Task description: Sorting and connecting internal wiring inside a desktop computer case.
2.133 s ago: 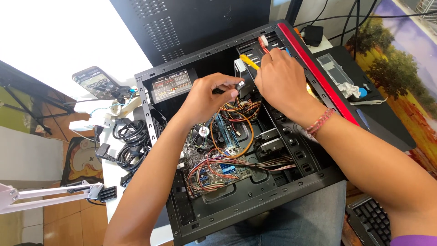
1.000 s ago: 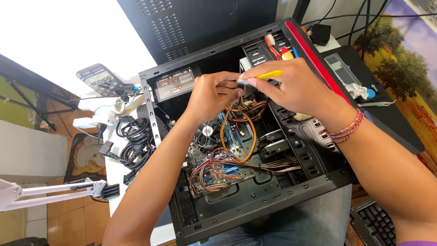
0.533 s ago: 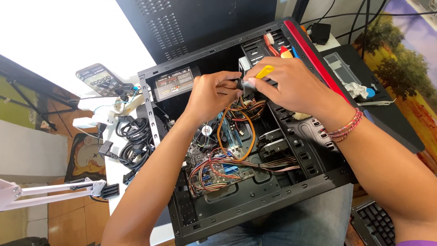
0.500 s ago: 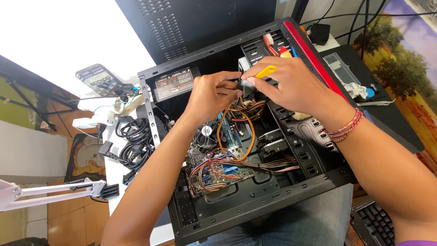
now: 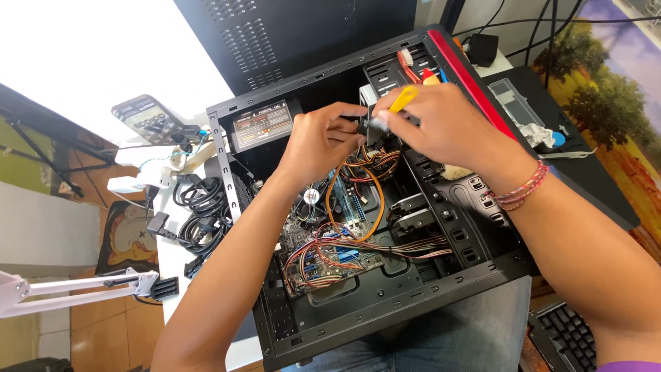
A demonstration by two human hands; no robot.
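Open black computer case (image 5: 385,313) lying on its side on the white tabletop (image 5: 172,255), motherboard (image 5: 330,251) and orange cables (image 5: 358,207) exposed inside; left hand (image 5: 320,141) reached into the upper part of the case, fingers (image 5: 348,114) curled together and pinched on a small black connector (image 5: 365,127) just beside the drive bays; right hand (image 5: 441,127) close against it from the other side, fingers closed around a yellow-handled tool (image 5: 401,100), its tip at the connector, handle tilted up and away; both hands nearly touching above the orange cables; power supply (image 5: 261,124) in the case's top-left corner; coiled black cords (image 5: 203,213) on the tabletop left of the case; a phone (image 5: 144,117) propped beyond them; black keyboard (image 5: 564,337) at lower right.
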